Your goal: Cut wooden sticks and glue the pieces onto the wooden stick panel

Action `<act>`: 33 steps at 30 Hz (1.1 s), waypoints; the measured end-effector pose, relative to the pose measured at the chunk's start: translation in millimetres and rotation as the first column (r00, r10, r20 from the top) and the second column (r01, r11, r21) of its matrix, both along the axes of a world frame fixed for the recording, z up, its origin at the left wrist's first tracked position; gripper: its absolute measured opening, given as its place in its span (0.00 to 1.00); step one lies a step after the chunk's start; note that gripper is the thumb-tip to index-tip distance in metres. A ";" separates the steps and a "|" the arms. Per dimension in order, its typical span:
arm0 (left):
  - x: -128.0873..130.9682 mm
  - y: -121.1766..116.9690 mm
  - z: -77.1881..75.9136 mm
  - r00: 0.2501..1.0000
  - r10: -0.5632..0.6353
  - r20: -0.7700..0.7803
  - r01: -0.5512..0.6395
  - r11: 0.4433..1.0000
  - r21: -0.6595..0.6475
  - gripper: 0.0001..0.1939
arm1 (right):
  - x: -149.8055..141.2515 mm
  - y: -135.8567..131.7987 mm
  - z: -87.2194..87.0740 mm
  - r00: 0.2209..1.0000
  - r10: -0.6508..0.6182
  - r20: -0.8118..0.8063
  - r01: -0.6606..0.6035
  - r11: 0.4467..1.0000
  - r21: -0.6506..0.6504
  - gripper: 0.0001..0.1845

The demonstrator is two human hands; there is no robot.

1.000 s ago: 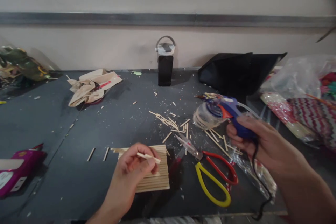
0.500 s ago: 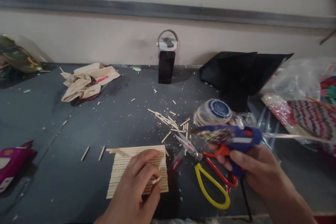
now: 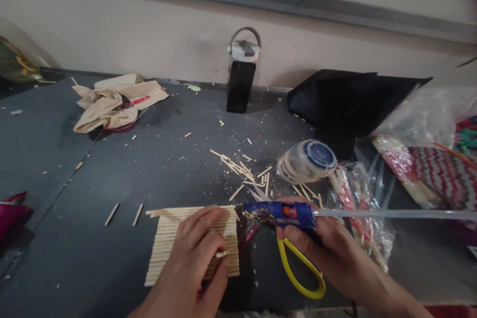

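My right hand (image 3: 316, 241) grips a blue glue gun (image 3: 292, 213) with a long clear glue stick (image 3: 380, 214) running out of its back. The gun's nozzle is at the upper right corner of a panel of thin wooden sticks (image 3: 167, 238) laid side by side. My left hand (image 3: 201, 258) rests on that panel and pinches a short wooden stick (image 3: 221, 254) between thumb and finger. Scissors with a yellow handle (image 3: 298, 273) lie beneath the gun and my right hand, partly hidden; their blades point toward loose cut sticks (image 3: 238, 169).
A clear jar with a blue lid (image 3: 311, 161) lies on its side at right, near plastic packets (image 3: 357, 198). A phone (image 3: 240, 87) leans against a bottle (image 3: 244, 48) at the wall. Crumpled brown paper (image 3: 115, 102) lies at left. Two short sticks (image 3: 137, 214) lie left of the panel.
My right hand has brought the glue gun left and slightly down, so its nozzle reaches the panel's upper right corner. The left hand keeps its pinch. The view has tilted and shifted a little.
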State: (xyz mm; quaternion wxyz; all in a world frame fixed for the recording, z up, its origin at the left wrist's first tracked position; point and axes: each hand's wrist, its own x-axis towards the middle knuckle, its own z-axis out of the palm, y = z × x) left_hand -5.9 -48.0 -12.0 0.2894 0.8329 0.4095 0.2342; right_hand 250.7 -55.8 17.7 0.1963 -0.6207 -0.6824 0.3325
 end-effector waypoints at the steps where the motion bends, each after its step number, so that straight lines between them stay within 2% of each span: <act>1: -0.1 0.2 -0.1 1.000 0.000 0.004 0.000 1.000 -0.003 0.11 | -0.8 1.0 0.6 1.000 0.005 0.003 -0.005 1.000 0.008 0.17; 5: 0.7 0.9 -1.6 1.000 0.007 0.012 -0.007 1.000 -0.005 0.10 | -3.2 5.4 2.4 0.999 0.035 0.021 -0.035 0.999 -0.001 0.16; 10: 2.0 1.5 -0.9 1.000 0.014 0.016 -0.014 1.000 -0.008 0.10 | -3.1 5.1 1.8 0.998 -0.002 0.057 0.004 1.000 -0.027 0.19; 19: 2.1 1.1 1.4 0.999 0.024 0.029 -0.024 1.000 0.004 0.10 | -3.1 3.8 1.4 0.998 -0.008 0.064 0.003 0.997 0.073 0.17; 33: 2.0 0.9 -0.4 0.998 0.036 0.051 -0.035 0.999 -0.006 0.10 | -6.6 7.0 2.4 0.998 -0.006 0.067 0.002 0.998 0.064 0.17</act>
